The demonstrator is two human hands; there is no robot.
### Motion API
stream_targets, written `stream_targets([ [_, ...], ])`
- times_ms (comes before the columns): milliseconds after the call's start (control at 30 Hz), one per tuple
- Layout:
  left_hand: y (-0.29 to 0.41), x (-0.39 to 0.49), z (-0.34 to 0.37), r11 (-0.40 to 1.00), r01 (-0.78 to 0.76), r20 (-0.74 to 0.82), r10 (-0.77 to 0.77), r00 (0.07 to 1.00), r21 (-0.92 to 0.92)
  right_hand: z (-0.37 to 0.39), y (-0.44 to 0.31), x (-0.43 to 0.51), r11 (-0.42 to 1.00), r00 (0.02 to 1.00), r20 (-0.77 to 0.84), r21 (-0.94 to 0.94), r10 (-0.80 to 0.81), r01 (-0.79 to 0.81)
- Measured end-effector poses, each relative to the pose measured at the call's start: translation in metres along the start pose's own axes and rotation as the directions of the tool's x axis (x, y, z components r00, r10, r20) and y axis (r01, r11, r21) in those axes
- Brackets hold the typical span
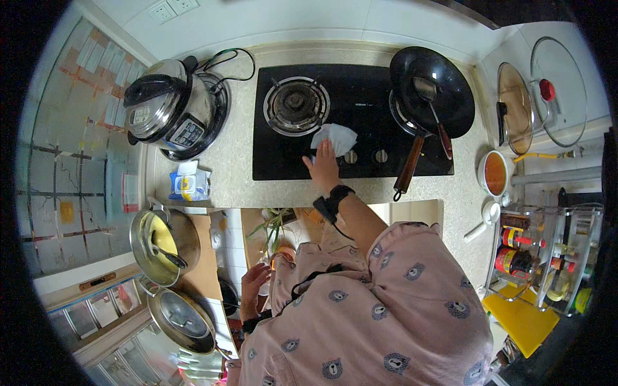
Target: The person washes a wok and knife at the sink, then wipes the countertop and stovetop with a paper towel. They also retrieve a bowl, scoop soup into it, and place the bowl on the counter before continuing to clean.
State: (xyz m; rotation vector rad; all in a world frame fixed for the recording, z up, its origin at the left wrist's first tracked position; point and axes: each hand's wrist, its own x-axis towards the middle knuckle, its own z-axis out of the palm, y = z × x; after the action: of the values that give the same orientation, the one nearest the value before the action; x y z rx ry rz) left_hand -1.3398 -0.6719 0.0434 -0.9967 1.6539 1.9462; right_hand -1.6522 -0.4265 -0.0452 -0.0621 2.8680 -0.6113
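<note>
My right hand (324, 166) lies with fingers stretched on a white wipe (338, 139), pressing it to the black glass gas hob (357, 116). The wipe is just below the left burner (296, 103) and beside a control knob (350, 157). Away from the hob, at my left side, my left hand (255, 282) hangs with bent fingers below the counter's edge; whether it holds anything is unclear. On the right burner a black wok (429, 91) sits, a metal spatula (426, 89) resting inside it.
An electric pressure cooker (164, 108) and a pack of wipes (189, 183) are on the left. A pot with yellow contents (161, 246) stands lower left. At right are a bowl of orange-brown liquid (495, 173), glass lids (515, 108), a bottle rack (536, 306) and a yellow board (521, 318).
</note>
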Motion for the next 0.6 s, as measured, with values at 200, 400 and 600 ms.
stream_targets([
  [200, 0.005, 0.014, 0.001, 1.0, 0.016, 0.025, -0.016, 1.0, 0.015, -0.027, 0.014, 0.017, 0.996, 0.992, 0.104, -0.061, 0.075, -0.069],
  [400, 0.001, 0.029, -0.002, 1.0, 0.016, 0.044, -0.017, 0.999, 0.001, 0.001, 0.017, 0.014, 0.982, 0.999, 0.003, -0.182, 0.047, -0.045],
  [600, 0.007, 0.04, -0.001, 1.0, -0.005, 0.086, 0.006, 0.996, -0.004, 0.008, 0.037, 0.041, 0.95, 0.995, -0.013, -0.299, -0.103, 0.095],
])
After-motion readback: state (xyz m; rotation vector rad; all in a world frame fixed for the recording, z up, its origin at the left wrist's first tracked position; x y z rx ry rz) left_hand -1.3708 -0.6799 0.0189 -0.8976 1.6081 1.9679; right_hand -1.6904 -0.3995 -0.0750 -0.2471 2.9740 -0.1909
